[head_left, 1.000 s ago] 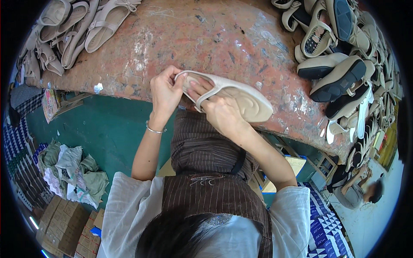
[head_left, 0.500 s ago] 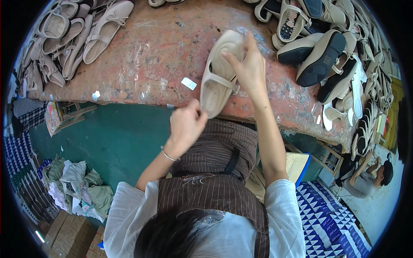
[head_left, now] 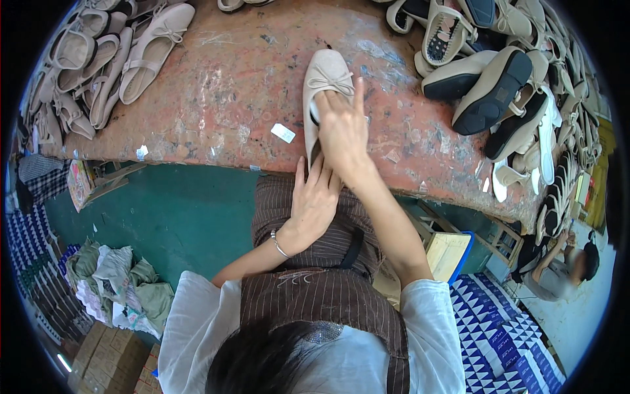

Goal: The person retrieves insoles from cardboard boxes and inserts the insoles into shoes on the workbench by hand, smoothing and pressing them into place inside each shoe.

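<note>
A beige flat shoe with a small bow on its toe rests on the worn reddish work table, toe pointing away from me. My right hand reaches into its opening, with some fingertips hidden inside. One finger lies stretched along the shoe's right side, so the hand closes over that edge. At the heel end, my left hand has its fingers round the back of the shoe, just below my right hand. The heel and most of the insole are covered by my hands.
Beige shoes are heaped at the left and at the right, some showing black soles. A small white label lies left of the shoe. Cloth is piled on the green floor. A person sits at the far right.
The shoe has turned and come down, now showing its bow and toe top. My right hand has moved from the shoe's side into its opening; my left hand has shifted right.
</note>
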